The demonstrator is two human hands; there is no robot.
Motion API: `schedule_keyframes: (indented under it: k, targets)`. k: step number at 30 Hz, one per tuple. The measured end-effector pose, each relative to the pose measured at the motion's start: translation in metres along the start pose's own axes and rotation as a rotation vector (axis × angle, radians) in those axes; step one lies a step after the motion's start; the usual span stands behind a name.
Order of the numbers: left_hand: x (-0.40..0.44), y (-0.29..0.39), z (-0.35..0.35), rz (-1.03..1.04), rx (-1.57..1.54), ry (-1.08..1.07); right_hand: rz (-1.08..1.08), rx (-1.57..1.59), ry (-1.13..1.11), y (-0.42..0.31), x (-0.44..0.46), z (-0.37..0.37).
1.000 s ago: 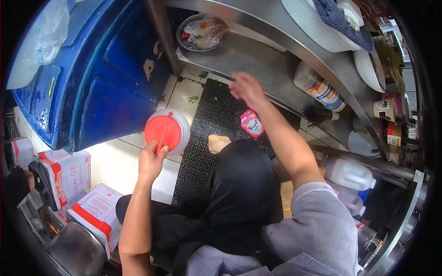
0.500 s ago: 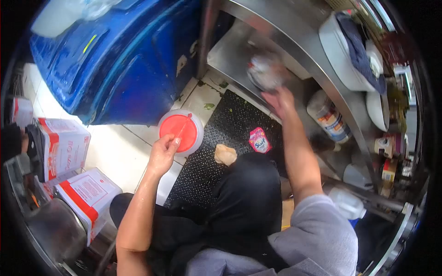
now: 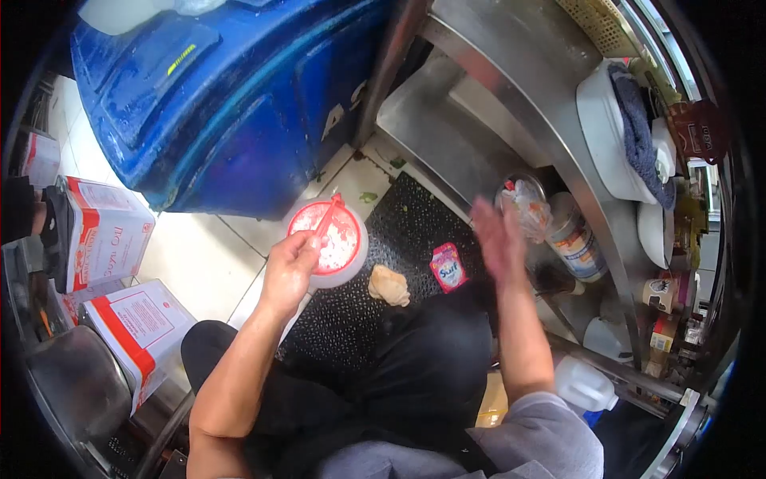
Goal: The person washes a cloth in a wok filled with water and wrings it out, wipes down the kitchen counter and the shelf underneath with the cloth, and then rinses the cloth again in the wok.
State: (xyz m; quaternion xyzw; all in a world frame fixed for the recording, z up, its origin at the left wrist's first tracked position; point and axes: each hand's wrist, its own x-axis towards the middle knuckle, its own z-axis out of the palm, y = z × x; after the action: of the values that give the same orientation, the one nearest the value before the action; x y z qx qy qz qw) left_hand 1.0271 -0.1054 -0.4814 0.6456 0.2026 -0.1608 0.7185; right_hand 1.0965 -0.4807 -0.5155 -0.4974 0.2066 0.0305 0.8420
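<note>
My left hand [image 3: 294, 263] is closed on a red bar-like handle [image 3: 328, 219] that lies across a round white tub [image 3: 345, 271]. The tub's top is red with pale, mottled patches; whether these are contents or glare is unclear. My right hand [image 3: 500, 239] is blurred, its fingers stretched out over the lower metal shelf. Beside it stands a clear plastic-wrapped bundle [image 3: 528, 209] with a red tip, against a labelled jar [image 3: 576, 239]. On the black mat between my hands lie a pale crumpled lump [image 3: 388, 286] and a pink Surf packet [image 3: 448, 267].
A large blue bin [image 3: 239, 120] fills the upper left. Corn oil tins [image 3: 112, 231] stand at left by a metal pot [image 3: 76, 383]. The steel shelf edge [image 3: 550, 132] curves along the right, with white tubs [image 3: 610, 136] above. A perforated black mat [image 3: 335, 323] covers the floor.
My right hand has moved off the bundle, which now rests by the jar, lower right than before. The tub's plain red top now shows pale patches. My left hand keeps its hold.
</note>
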Motion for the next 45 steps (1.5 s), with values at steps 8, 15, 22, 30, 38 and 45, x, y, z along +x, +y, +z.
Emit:
schedule_keyframes:
  k: [8, 15, 22, 30, 38, 45]
  targets:
    - [-0.025, -0.011, 0.007, 0.038, 0.017, 0.066, -0.345, -1.194, 0.602, -0.126, 0.213, -0.042]
    - [-0.037, 0.008, 0.017, 0.007, 0.0, -0.01, -0.874, -1.559, 0.4, -0.159, 0.337, -0.108]
    - [-0.032, 0.014, 0.027, 0.01, -0.109, -0.02, -0.552, -1.44, 0.474, -0.138, 0.331, 0.024]
    - [-0.01, 0.058, 0.058, 0.203, 0.232, -0.027, -0.533, -0.976, 0.061, -0.105, 0.238, 0.068]
    - [0.028, 0.151, 0.116, 0.329, 0.269, -0.15, 0.359, -0.301, -0.294, -0.015, 0.01, 0.035]
    - [0.07, 0.156, 0.157, 0.738, 0.655, -0.16, 0.309, 0.178, -0.385, -0.003, 0.013, 0.067]
